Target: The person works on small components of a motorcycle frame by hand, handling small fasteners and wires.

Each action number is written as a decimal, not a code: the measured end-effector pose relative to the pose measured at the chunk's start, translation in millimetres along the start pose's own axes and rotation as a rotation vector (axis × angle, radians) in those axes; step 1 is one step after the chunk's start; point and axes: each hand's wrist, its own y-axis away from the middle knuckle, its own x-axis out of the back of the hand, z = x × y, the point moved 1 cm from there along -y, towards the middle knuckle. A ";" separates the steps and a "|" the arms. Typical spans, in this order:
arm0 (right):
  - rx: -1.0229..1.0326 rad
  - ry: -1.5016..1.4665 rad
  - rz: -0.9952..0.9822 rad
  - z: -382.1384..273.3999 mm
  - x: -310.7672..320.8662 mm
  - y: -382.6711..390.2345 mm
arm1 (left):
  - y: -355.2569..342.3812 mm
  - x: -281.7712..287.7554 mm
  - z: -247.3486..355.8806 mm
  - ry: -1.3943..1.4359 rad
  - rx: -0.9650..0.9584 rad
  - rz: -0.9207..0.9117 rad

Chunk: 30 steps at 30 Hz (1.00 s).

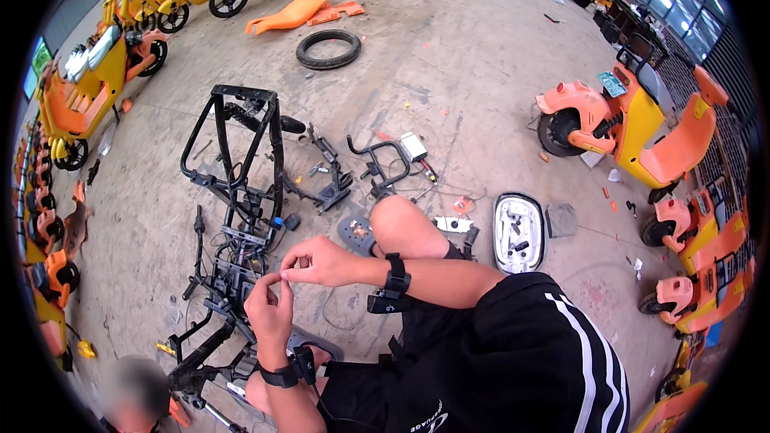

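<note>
My left hand (270, 310) and my right hand (322, 261) meet above a stripped black scooter frame (233, 232). The fingertips of both are pinched together at one spot. Anything held there is hidden or too small to name. Below and left of the hands, the frame lies on the concrete with its brackets and wiring bare. A small blue-ended connector (277, 222) shows on it, beyond the fingers. Dark bands with small boxes circle both wrists.
A white-lined tray (519, 234) of small parts lies to the right. Black metal brackets (325, 176) and a white box with leads (414, 147) are farther ahead. A loose tyre (329, 50) and orange panels (297, 12) lie beyond. Yellow-orange scooters (654, 132) line both sides. Another person's head (136, 389) appears lower left.
</note>
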 end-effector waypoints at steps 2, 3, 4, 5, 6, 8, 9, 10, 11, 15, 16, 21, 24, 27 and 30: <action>-0.050 -0.068 -0.015 0.9 -7.0 -2.2 | 0.6 3.8 2.2 0.026 -0.008 -0.028; -0.057 -0.130 -0.015 4.3 -7.3 -2.6 | 0.3 5.6 4.9 0.035 -0.005 -0.039; -0.069 -0.202 -0.014 8.2 -6.0 -2.1 | -2.6 6.3 9.7 0.014 0.006 -0.091; -0.123 -0.243 -0.042 0.9 -0.4 -2.7 | -4.1 2.7 3.0 0.105 0.023 -0.089; -0.050 -0.291 -0.045 9.9 -0.5 -1.2 | -3.7 0.7 3.0 0.138 0.023 -0.101; 0.031 -0.357 -0.079 21.2 -4.8 -2.6 | -5.2 5.1 12.6 0.097 -0.013 -0.092; 0.032 -0.352 -0.101 22.2 -4.1 -2.3 | -2.1 4.7 8.6 0.076 0.040 -0.114; -0.035 -0.382 -0.145 21.8 -6.2 -2.9 | 1.6 4.2 2.0 0.057 0.092 -0.139; -0.105 -0.396 -0.176 18.7 -1.6 -1.5 | 1.5 -0.4 2.1 0.102 0.101 -0.136; -0.149 -0.431 -0.207 10.2 -4.5 -2.4 | 3.9 -4.7 4.3 0.186 0.039 -0.106; -0.144 -0.436 -0.209 9.9 -4.1 -2.5 | 3.4 -3.2 8.6 0.201 0.015 -0.094; -0.169 -0.541 -0.274 11.3 0.5 -3.6 | 4.5 -2.1 8.6 0.185 0.052 -0.111; -0.173 -0.573 -0.309 10.6 2.4 -4.7 | 4.4 -4.1 7.0 0.224 0.030 -0.073; -0.132 -0.560 -0.348 8.7 5.1 -5.2 | 4.6 -3.1 9.1 0.204 0.005 -0.034; -0.084 -0.526 -0.288 5.8 2.9 -3.3 | 2.4 0.8 12.5 0.176 -0.008 -0.020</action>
